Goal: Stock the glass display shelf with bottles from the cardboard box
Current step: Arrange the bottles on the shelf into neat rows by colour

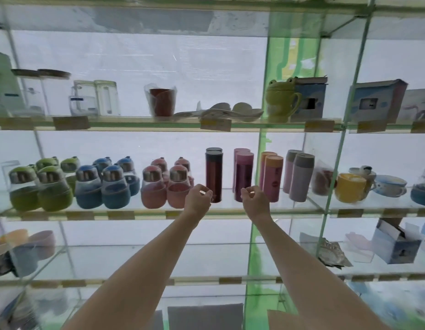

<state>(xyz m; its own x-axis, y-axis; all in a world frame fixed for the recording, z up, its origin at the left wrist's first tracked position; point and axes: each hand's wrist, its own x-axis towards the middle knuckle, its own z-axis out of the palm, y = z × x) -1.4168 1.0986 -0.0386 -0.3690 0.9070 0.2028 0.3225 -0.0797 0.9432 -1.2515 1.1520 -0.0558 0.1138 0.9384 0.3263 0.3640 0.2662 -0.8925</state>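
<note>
The middle glass shelf (230, 210) carries rows of bottles. From left to right stand round green bottles (53, 189), round blue bottles (113, 186) and round pink bottles (175, 186). Then come tall dark red bottles (213, 177), magenta bottles (243, 177), pink bottles with orange caps (272, 179) and lilac bottles with grey caps (301, 181). My left hand (197, 198) hovers just in front of the dark red bottle's base, fingers loosely curled, holding nothing. My right hand (254, 200) hovers likewise at the magenta bottle's base. A brown cardboard flap (287, 321) shows at the bottom edge.
The upper shelf holds glass jars (94, 97), a red cup (162, 101), a frog mug (281, 100) and boxes (376, 101). A yellow mug (350, 190) and bowls sit right of the green glass divider (261, 163). The lower shelf has cups (28, 248) and a blue box (394, 246).
</note>
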